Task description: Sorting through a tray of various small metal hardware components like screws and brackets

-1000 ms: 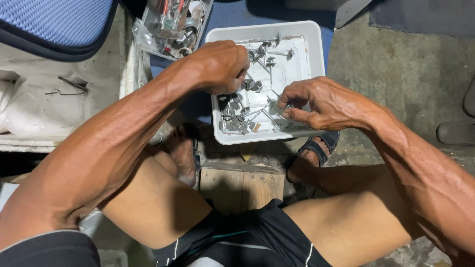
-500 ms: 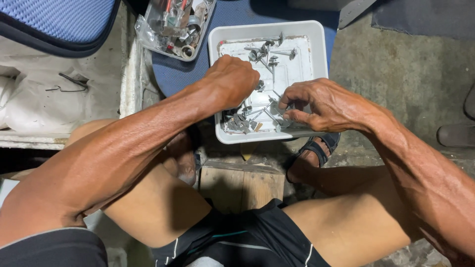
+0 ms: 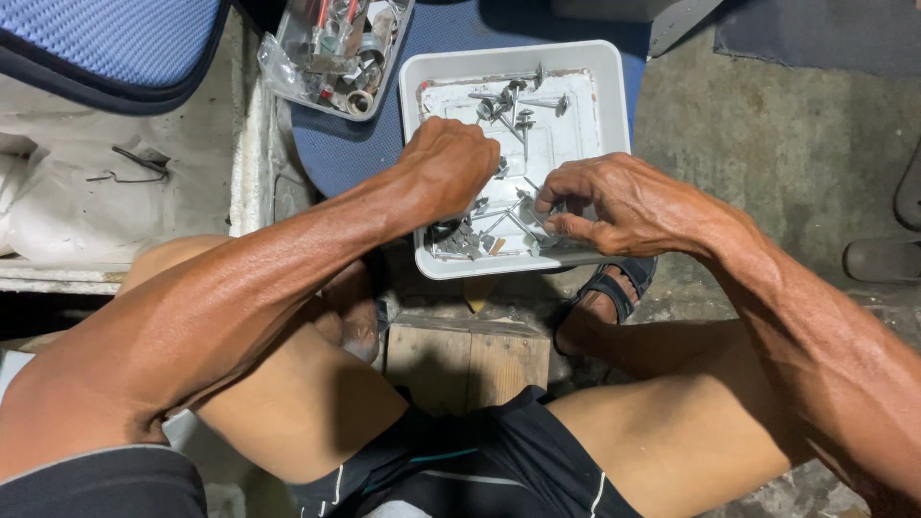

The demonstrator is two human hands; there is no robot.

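Observation:
A white rectangular tray (image 3: 611,91) holds several metal screws and bolts (image 3: 513,101), some at its far end and some at its near end. My left hand (image 3: 451,168) is curled over the tray's near left part, its fingers down among the metal pieces (image 3: 460,240); whether it grips one is hidden. My right hand (image 3: 604,201) rests over the near right part, thumb and fingers pinched on a thin metal screw (image 3: 523,225).
A clear plastic box (image 3: 336,53) of small parts sits on a blue surface (image 3: 345,153) at the top. A blue padded seat (image 3: 106,48) lies top left. A wooden block (image 3: 470,355) stands between my knees; my sandalled foot (image 3: 604,293) rests on rough concrete (image 3: 767,144).
My left hand slid down from the tray's middle toward its near left corner. My right hand stayed over the near right part, still working the metal pieces.

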